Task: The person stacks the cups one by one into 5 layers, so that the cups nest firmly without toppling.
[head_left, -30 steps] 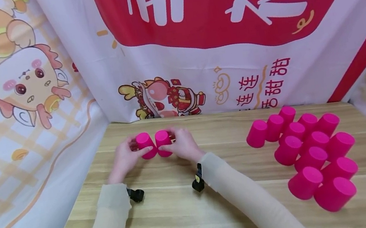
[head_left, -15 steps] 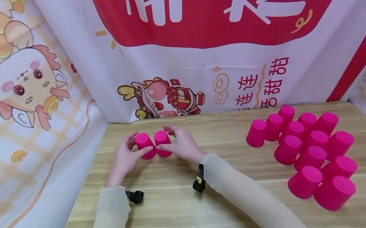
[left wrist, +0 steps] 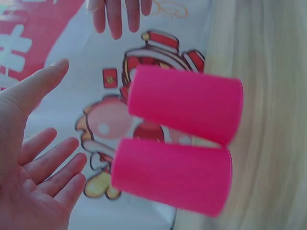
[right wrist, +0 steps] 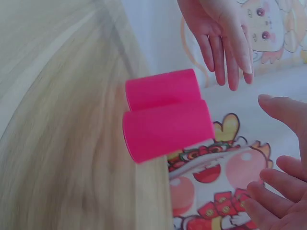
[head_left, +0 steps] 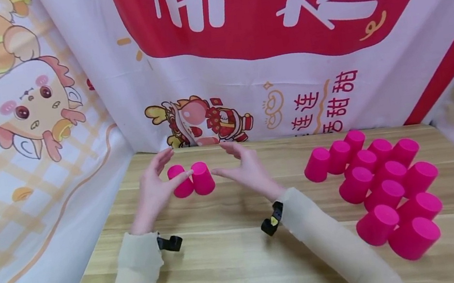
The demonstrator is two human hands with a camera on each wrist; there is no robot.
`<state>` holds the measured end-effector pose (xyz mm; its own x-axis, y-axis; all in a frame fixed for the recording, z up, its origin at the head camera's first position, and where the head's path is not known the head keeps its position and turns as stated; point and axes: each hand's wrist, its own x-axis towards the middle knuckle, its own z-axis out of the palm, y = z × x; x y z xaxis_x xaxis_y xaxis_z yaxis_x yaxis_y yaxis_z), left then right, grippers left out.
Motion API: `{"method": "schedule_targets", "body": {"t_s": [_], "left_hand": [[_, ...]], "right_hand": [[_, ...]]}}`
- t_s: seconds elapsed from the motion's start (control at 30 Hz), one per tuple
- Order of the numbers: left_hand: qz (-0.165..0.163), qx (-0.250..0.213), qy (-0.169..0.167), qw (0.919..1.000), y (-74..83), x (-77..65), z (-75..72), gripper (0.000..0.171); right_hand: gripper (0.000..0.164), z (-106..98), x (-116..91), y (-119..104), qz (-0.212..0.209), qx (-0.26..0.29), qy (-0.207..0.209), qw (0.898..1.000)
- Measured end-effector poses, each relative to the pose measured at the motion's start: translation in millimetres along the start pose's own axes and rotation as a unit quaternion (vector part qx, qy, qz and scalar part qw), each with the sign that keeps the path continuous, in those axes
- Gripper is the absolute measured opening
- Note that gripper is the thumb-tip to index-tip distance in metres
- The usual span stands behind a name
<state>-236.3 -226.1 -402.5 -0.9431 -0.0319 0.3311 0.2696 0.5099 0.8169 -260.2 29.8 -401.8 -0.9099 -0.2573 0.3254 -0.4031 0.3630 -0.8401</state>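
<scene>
Two pink cups stand upside down side by side on the wooden table: a left cup (head_left: 180, 187) and a right cup (head_left: 203, 179). My left hand (head_left: 155, 186) is beside and above the left cup, fingers spread, its thumb crossing in front of that cup in the head view. In the left wrist view the left hand (left wrist: 38, 177) is apart from both cups, holding nothing. To the right of the right cup, my right hand (head_left: 249, 170) has its thumb and fingers spread wide. The right wrist view shows the right hand (right wrist: 283, 177) apart from the cups.
At the right of the table (head_left: 228, 268), several more pink cups (head_left: 386, 193) stand upside down in a close group. A printed cloth (head_left: 267, 57) hangs along the table's back edge, and another cloth (head_left: 98, 190) lies along the left side.
Both hands have let go of the two cups. The right hand has moved away to the right and the left hand has lifted slightly. The two cups stay in place.
</scene>
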Motion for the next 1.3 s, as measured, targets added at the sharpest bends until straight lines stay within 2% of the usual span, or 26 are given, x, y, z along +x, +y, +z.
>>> {"method": "schedule_targets", "body": {"t_s": [0.17, 0.3, 0.53, 0.83, 1.0, 1.2, 1.3], "left_hand": [[0.005, -0.004, -0.013, 0.9999, 15.0, -4.2, 8.2, 0.083], [0.019, -0.006, -0.025, 0.9995, 20.9, -7.4, 14.8, 0.082], [0.021, -0.018, -0.047, 0.9985, 30.2, -11.3, 29.5, 0.078], [0.019, -0.031, -0.089, 0.9953, 40.4, -18.8, 54.4, 0.075], [0.035, -0.046, -0.114, 0.9918, 41.6, -23.9, 71.7, 0.077], [0.059, -0.067, -0.142, 0.9858, 52.7, -31.3, 94.9, 0.072], [0.077, -0.08, -0.15, 0.9825, 57.6, -33.6, 106.5, 0.071]], "right_hand": [[0.07, -23, -10, 4, -0.013, -0.006, 0.013, 1.0], [0.07, -43, -23, 7, -0.011, -0.037, 0.019, 0.999], [0.073, -81, -56, 12, 0.002, -0.083, 0.039, 0.996], [0.074, -121, -101, 16, 0.027, -0.085, 0.056, 0.995], [0.072, -141, -124, 14, 0.017, -0.125, 0.069, 0.99], [0.068, -171, -143, 11, -0.001, -0.179, 0.103, 0.978], [0.066, -190, -150, 8, 0.028, -0.186, 0.121, 0.975]]}}
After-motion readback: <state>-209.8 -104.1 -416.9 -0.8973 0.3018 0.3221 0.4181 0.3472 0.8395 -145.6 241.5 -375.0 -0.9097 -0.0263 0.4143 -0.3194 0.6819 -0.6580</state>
